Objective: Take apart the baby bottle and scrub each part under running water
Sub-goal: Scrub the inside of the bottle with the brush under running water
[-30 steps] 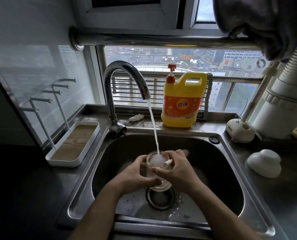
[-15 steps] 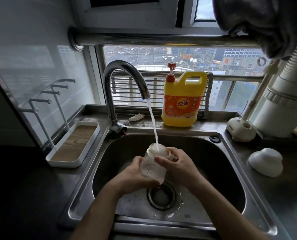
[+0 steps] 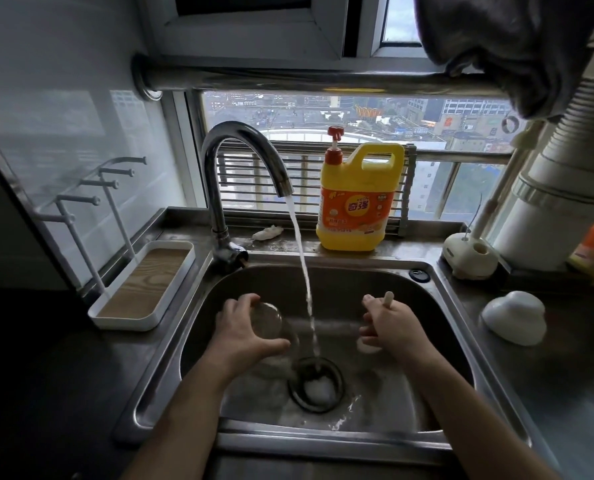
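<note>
The clear bottle body [image 3: 266, 320] is gripped in the left hand [image 3: 243, 327], with the fingers curled over its top and the thumb closed under it. It is held above the left half of the sink [image 3: 375, 282], just beside the water stream [image 3: 304, 271] and clear of it. The bottle is blurred, so it cannot be told which end faces up.

A pale brush [image 3: 388, 300] is clenched in the right hand [image 3: 392, 327]. Its handle tip is seen above the fist and a white end is seen below it. This hand is held to the right of the stream, well apart from the bottle.

The stream is poured from the curved faucet [image 3: 233, 161] and falls between the two hands straight into the drain [image 3: 316, 384], where white foam is gathered.

A yellow detergent jug [image 3: 356, 202] is stood on the ledge behind the sink. A white domed cap [image 3: 513, 317] is set on the table [image 3: 582, 375] to the right, and a white drying tray [image 3: 143, 285] is placed to the left.
</note>
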